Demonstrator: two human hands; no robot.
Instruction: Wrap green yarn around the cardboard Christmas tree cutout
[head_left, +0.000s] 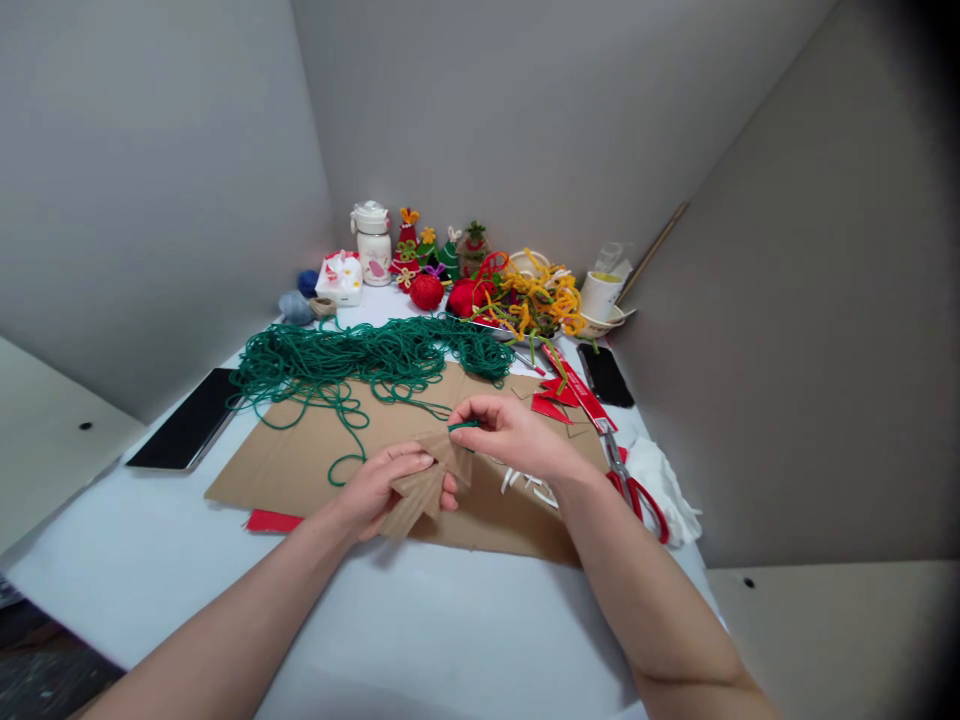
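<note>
My left hand [379,487] is closed on a small brown cardboard cutout [426,482], held just above a large sheet of cardboard [300,465]. My right hand [504,430] pinches the end of a green yarn strand [463,426] against the top of the cutout. The strand trails left over the sheet to a big tangled pile of green yarn [360,357] lying across the sheet's far edge.
Red-handled scissors [636,485] and white tissue [664,480] lie at the right. A black tablet [187,420] is at the left, a phone [606,375] at the right. Yarn balls, knitted ornaments, a white bottle [373,243] and a cup [601,294] crowd the back.
</note>
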